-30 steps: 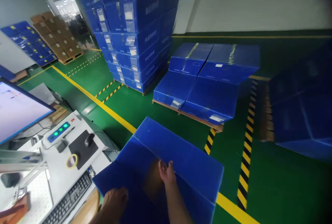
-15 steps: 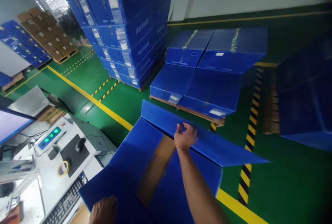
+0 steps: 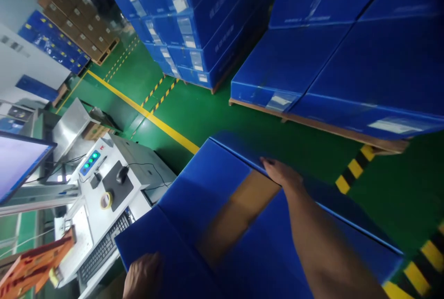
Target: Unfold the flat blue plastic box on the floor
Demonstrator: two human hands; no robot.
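Observation:
A large blue corrugated-plastic box fills the lower middle of the view, its top flaps partly apart over a brown strip inside. My right hand lies on the far flap's edge with its fingers stretched forward and flat. At the near left corner of the box, my left hand rests on the near flap; its fingers curl over the edge and are partly out of frame.
A white workstation at left carries a mouse on a black pad, a tape roll, a keyboard and a monitor. Pallets of blue boxes stand ahead; a tall stack is behind. Yellow floor lines cross the green floor.
My right hand has let the far flap down and now lies flatter on it. The view has tilted and moved closer to the pallets. My left hand stays at the near corner.

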